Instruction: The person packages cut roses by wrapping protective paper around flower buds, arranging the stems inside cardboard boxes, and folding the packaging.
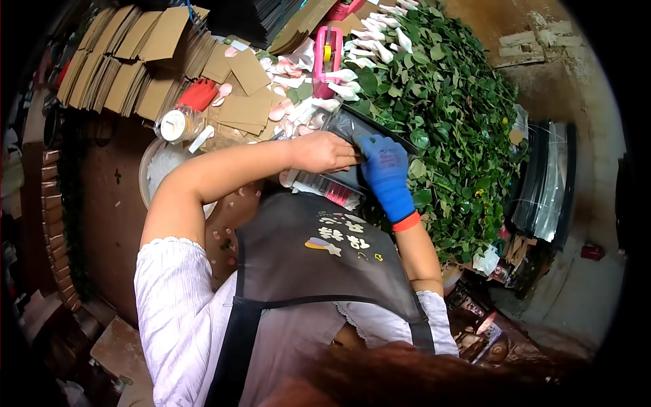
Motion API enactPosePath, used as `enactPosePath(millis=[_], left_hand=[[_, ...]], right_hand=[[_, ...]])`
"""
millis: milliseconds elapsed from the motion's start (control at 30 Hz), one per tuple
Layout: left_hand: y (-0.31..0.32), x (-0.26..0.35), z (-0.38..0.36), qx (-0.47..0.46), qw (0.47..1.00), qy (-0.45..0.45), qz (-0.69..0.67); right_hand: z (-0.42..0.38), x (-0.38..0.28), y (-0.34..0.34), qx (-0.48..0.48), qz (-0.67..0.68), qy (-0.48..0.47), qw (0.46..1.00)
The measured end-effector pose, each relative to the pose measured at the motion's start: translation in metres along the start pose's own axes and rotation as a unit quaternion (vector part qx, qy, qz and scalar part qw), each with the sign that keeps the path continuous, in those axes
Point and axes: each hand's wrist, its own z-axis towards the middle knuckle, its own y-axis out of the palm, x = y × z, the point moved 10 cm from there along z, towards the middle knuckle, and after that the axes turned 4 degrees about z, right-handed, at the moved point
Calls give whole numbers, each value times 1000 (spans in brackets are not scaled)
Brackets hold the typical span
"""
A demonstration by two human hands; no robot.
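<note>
My left hand [324, 151] is bare. Its fingers are bent together over a dark tray [400, 140] in front of my apron; whatever they hold is hidden. My right hand [384, 159], in a blue glove with an orange cuff, meets it at the fingertips. The gloved fingers curl inward, and I cannot make out what is between them. Clear plastic film [342, 125] lies in the tray beside both hands. Close below my left hand sits a clear packet with pink strips [337, 192].
Leafy green stems [447, 129] are heaped at right, with white-wrapped flower buds [373, 41] above. A pink tape dispenser [327, 61] stands behind the tray. Cardboard pieces [135, 61] are stacked at upper left. A white tub [163, 169] is under my left forearm; loose petals [281, 108] are scattered about.
</note>
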Motion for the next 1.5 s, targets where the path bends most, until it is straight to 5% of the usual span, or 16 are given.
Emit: enactPosePath(millis=[100,167,267,367,433,633,800,900,1000,1133,1367,1400,1500], left_hand=[[-2,7,-4,44,998,31,31],[-8,17,-6,75,992,69,78],[-40,8,-33,132,980,-116,89],[-36,-21,-114,230,884,-383,136],[-7,-34,-169,103,819,-524,211],[36,-54,-221,-139,810,-558,111],[5,-58,-192,-103,727,-656,-173],[-2,-63,-146,13,758,-547,-356],[8,-82,-124,-56,835,-472,-277],[-14,-67,-99,-219,812,-480,-251],[-8,-77,-92,-271,863,-422,-64],[-8,-77,-96,-294,844,-442,-78],[12,-83,-117,-167,844,-407,-308]], right_hand=[[-13,-4,4,68,19,-39,997],[-15,-13,10,15,-24,-20,999],[-24,-19,33,-4,-68,-5,998],[-33,-27,30,40,-98,-18,994],[-32,-26,31,1,-78,4,997],[-31,-29,32,-18,-84,9,996],[-30,-29,33,-21,-94,12,995],[-30,-31,32,-28,-103,21,994],[-31,-32,33,-25,-113,12,993],[-29,-32,28,-41,-115,21,992],[-31,-30,27,-18,-98,34,994],[-30,-30,28,-15,-102,31,994],[-30,-29,28,-16,-93,24,995]])
